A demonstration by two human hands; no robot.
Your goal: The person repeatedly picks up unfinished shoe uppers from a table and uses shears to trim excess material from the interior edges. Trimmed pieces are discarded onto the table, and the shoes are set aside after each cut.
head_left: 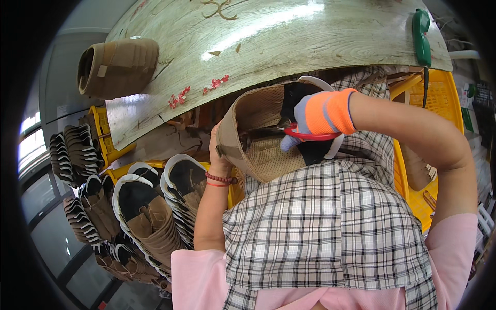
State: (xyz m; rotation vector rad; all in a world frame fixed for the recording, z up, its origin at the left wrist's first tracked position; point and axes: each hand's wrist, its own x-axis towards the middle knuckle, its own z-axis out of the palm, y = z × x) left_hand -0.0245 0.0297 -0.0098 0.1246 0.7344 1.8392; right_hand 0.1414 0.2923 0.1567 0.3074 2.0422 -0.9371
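Observation:
A brown boot upper [232, 147] with a tan mesh lining and a black, white-edged end lies sideways over my lap, below the table's near edge. My left hand [218, 157], bare with a beaded bracelet at the wrist, grips its left side; some fingers are hidden behind the material. My right hand [324, 112], in an orange and grey glove, is closed on red-handled scissors [319, 137]. Their blades point left into the upper's opening, over the lining. Whether they touch the lining I cannot tell.
On the wood-patterned table [289, 49] stands another brown upper [126, 67], with red scraps [179, 97] nearby. A green corded hand tool [421, 41] lies at the far right. Stacked uppers [155, 222] fill the left side. A yellow crate [449, 98] stands at right.

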